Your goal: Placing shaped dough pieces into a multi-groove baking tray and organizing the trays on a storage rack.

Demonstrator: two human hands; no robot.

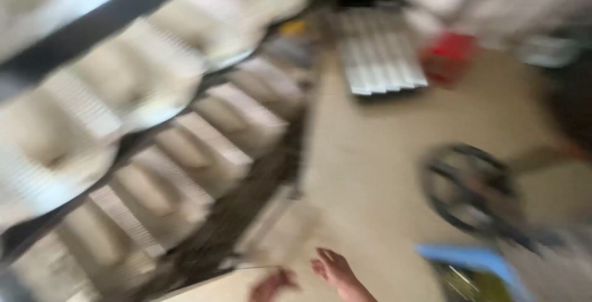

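Motion blur smears the whole view. At the bottom edge one hand (336,272) shows with its fingers spread and loose, holding nothing; beside it, a reddish shape (271,285) may be the other hand, though its state cannot be told — nor which hand is left or right. Both hang over the pale floor (370,172). Near the floor's bottom right a blue-rimmed container (475,262) is cut off by the frame, something yellowish inside it, too blurred to name. Just beyond lies a dark ring-shaped object (468,188). Along the left edge run stacked pale ribbed panels (203,148). Farther off lie a white corrugated sheet (379,58) and a red box (448,56) — its contents are hidden.
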